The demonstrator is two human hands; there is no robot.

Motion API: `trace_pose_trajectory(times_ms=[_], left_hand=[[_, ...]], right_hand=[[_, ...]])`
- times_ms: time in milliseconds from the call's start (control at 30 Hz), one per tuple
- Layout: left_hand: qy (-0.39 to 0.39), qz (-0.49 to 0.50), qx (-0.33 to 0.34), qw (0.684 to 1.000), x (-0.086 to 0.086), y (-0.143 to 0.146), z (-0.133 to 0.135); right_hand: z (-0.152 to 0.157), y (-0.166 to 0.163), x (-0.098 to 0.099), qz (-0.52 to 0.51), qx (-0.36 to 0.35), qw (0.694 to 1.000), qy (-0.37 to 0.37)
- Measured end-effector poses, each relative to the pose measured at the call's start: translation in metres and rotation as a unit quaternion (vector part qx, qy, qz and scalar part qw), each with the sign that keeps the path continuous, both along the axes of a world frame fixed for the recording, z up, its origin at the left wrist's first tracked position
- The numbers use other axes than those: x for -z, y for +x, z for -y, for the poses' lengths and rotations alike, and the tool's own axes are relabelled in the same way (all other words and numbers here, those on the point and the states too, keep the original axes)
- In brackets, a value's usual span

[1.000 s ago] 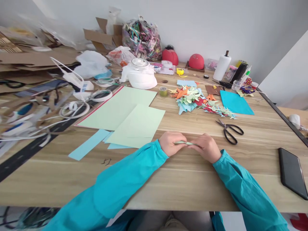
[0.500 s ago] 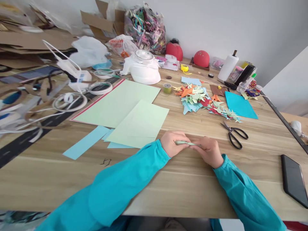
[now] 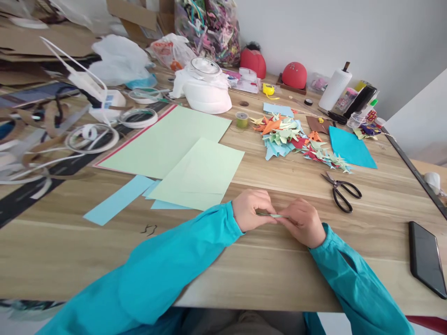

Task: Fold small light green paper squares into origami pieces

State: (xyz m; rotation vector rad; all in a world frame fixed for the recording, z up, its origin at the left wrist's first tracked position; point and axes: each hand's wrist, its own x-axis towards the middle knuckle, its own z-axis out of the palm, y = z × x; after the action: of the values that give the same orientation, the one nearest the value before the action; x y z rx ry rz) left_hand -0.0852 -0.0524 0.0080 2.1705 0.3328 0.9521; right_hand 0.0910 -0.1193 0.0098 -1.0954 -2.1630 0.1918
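Note:
My left hand (image 3: pixel 252 209) and my right hand (image 3: pixel 303 222) meet just above the wooden table (image 3: pixel 265 270), near its front edge. Both pinch a small folded piece of pale green paper (image 3: pixel 274 215), seen edge-on as a thin strip between the fingertips. Both arms wear teal sleeves. Just left of my hands lie pale green paper sheets (image 3: pixel 195 174) over light blue strips (image 3: pixel 117 200).
A pile of folded paper shapes (image 3: pixel 289 139) lies beyond my hands, with a teal sheet (image 3: pixel 351 148) and black scissors (image 3: pixel 340 190) to the right. A dark phone (image 3: pixel 426 258) lies at far right. Tape rolls (image 3: pixel 92 138), cardboard, bags and a white container (image 3: pixel 206 95) crowd the left and back.
My hands have stayed pinched on the folded paper, with the fingers shifting slightly along it. The view has tilted down a little.

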Motion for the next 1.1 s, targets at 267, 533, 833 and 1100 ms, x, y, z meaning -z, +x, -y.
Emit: trace_pose_trajectory(times_ms=[267,533,833,1100], left_hand=[[-0.057,-0.024,0.031,0.998,-0.0005,-0.0032,-0.0012],[-0.023,-0.026,0.002,0.999,-0.0009,-0.0018,0.0009],[0.046,-0.03,0.009,0.998,0.0032,0.0006,0.0012],[0.079,-0.018,0.001,0.997,0.0005,0.0007,0.0019]], right_hand=[[0.0027,0.0018,-0.0066,-0.049,-0.022,0.996,-0.068],[0.0027,0.0038,-0.0052,-0.058,-0.008,0.995,-0.083],[0.0014,0.005,-0.0042,-0.035,0.002,0.998,-0.06],[0.0014,0.0058,-0.0034,-0.042,0.002,0.997,-0.067]])
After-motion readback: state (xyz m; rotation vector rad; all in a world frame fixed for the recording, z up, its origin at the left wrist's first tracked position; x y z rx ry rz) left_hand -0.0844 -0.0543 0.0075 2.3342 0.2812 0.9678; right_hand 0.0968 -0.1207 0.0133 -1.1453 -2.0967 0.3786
